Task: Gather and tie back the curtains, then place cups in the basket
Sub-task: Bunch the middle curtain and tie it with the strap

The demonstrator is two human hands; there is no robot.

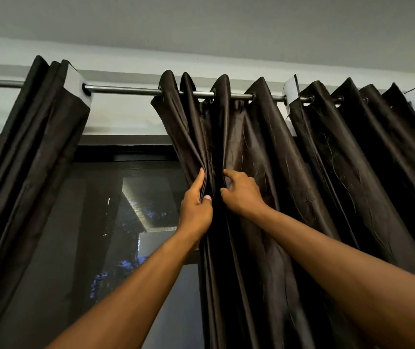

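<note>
Folds of the middle curtain (239, 152) are bunching at twelve o'clock from your raised arms, hanging from the rod (130, 90). Your left hand (196, 205) is pinching the leading edge, keeping it from sliding back; at its three o'clock your right hand (241, 192) is curling around the next pleat, probably to stack it. Cups and basket aren't showing.

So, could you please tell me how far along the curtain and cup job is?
Early. The left curtain already hangs bunched along the rod, though no tie shows. In hand: left hand and right hand grip folds of the middle curtain. Left: tying back, then cups and basket, neither visible.
</note>
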